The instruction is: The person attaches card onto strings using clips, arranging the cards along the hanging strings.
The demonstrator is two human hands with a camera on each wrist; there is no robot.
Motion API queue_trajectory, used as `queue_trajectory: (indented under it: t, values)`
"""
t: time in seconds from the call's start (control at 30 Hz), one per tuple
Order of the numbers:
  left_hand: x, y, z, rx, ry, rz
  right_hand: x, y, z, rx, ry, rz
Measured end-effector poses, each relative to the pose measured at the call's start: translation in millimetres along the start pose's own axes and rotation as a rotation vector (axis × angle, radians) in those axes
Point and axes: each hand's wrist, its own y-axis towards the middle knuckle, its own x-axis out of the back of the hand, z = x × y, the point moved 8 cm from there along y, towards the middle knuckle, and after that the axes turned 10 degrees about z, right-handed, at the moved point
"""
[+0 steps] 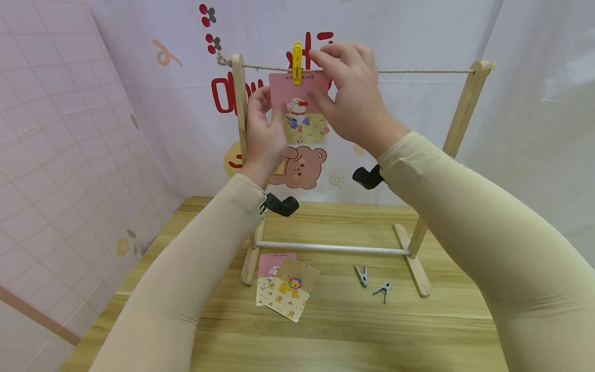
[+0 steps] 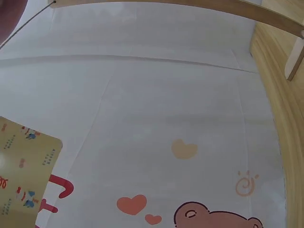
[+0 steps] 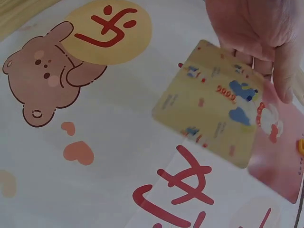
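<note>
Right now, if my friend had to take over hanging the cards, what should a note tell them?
Left hand: holds the card's left edge.
Right hand: fingers at the card's top, by the yellow peg.
Done: the peg clips the card to the string.
Left: two cards and two grey pegs lie on the table by the rack's foot.

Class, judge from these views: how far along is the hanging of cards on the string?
Done: one yellow clip pins a pink card to the string. In hand: the left hand holds that card's edge while the right hand is at its top. Left: cards on the table and two grey clips lie unused.
</note>
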Motion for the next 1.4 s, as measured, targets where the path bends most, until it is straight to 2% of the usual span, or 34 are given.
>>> queue_trajectory:
  t: [0.17,0.3,0.4,0.57,0.67,0.77,1.17,1.4]
  values:
    - [-2.5,-9.8,-6.3,-0.035,0.025,0.035,2,-12,-4,0.044,-0.002,-0.046]
    - [-2.5,-15.3,-3.2,-0.065,0.132,0.047,1,-24,-6,0.083,0.007,-0.077]
    - [-1.8,-17.6,2.4,-0.133,0.213,0.056,1,-33,-8,0.110,0.014,-0.101]
    - [-0.5,-26.9,4.7,-0.291,0.292,0.063,0,-48,-15,0.131,0.026,-0.100]
    - [-0.6,-35.3,4.4,-0.346,0.335,0.077,-1,-56,-19,0.147,0.032,-0.093]
    - [-1.9,-42.0,7.3,-0.353,0.361,0.114,-3,-65,-24,0.163,0.033,-0.088]
    - [-7.0,-60.9,23.4,-0.300,0.469,0.294,-17,-98,-42,0.163,0.031,-0.021]
    - [-10.5,-71.9,31.3,-0.306,0.536,0.348,-25,-118,-48,0.184,0.028,0.011]
